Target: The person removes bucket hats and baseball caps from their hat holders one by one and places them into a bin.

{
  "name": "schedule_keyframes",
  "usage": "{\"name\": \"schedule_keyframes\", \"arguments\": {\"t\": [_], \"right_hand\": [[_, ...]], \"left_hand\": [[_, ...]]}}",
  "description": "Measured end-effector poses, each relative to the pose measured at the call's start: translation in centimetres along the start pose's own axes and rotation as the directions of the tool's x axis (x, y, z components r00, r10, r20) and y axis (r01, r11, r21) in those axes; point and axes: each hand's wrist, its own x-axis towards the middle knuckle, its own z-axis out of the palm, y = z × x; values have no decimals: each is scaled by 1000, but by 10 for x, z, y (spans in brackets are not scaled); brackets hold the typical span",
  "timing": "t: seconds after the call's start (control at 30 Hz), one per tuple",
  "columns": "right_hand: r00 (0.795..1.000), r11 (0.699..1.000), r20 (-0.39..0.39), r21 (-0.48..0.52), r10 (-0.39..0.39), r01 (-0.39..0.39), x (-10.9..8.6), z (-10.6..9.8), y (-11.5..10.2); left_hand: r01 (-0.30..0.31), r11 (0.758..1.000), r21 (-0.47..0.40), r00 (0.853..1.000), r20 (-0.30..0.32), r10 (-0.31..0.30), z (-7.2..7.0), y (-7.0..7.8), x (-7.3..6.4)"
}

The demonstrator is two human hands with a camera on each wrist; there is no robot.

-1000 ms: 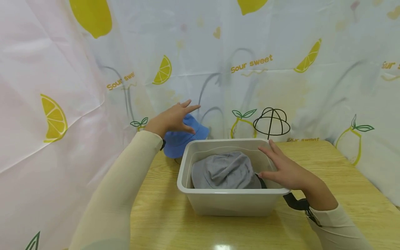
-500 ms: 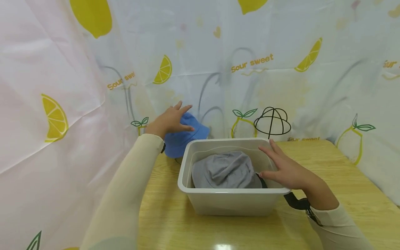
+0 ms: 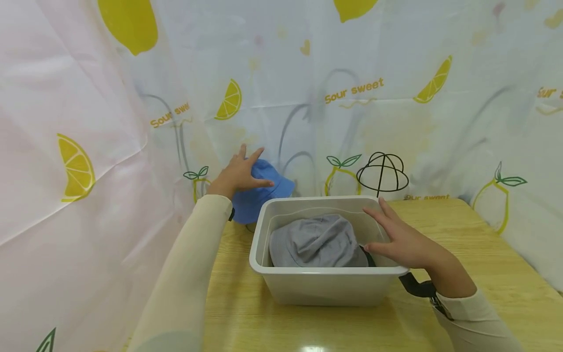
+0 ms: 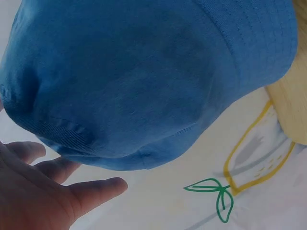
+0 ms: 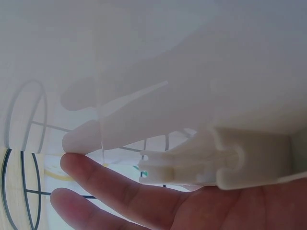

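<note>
A blue bucket hat [image 3: 259, 195] stands left of the bin at the back. My left hand [image 3: 239, 175] is spread, fingers extended, in front of its crown. In the left wrist view, fingertips [image 4: 112, 186] lie beside the hat's crown [image 4: 124, 86]; contact cannot be told. Inside the pale plastic bin [image 3: 325, 286] lies a grey bucket hat [image 3: 318, 239], with a dark edge of something [image 3: 367, 255] beside it. My right hand [image 3: 402, 239] rests at the bin's right rim, fingers spread and mostly straight. The right wrist view shows extended fingers [image 5: 120, 191] beside the bin's glossy wall [image 5: 168, 57].
Behind the bin rises a black wire hat stand [image 3: 381, 171]. The wooden table [image 3: 466, 259] extends to the right and front. A lemon-printed cloth [image 3: 281, 58] hangs close behind the table and along its left side.
My left hand has shifted slightly left and turned across the blue hat, fingers still spread. The right hand, bin and grey hat stay where they were.
</note>
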Motion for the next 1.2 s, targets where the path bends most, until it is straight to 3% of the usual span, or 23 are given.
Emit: {"name": "schedule_keyframes", "arguments": {"t": [0.2,0.4,0.87,1.2], "right_hand": [[1000,1000,-1,2,0,0,0,0,-1],[1000,1000,-2,7,-1,1,0,2,1],[1000,1000,-6,-2,-2,2,2,0,2],[1000,1000,0,-3,3,-3,1,0,1]], "left_hand": [[43,999,-3,999,-16,-43,12,-10,5],[42,999,-7,999,-29,-42,18,-13,3],[17,999,-38,997,-75,-20,19,-13,-1],[-19,999,-43,997,-69,16,19,-12,1]]}}
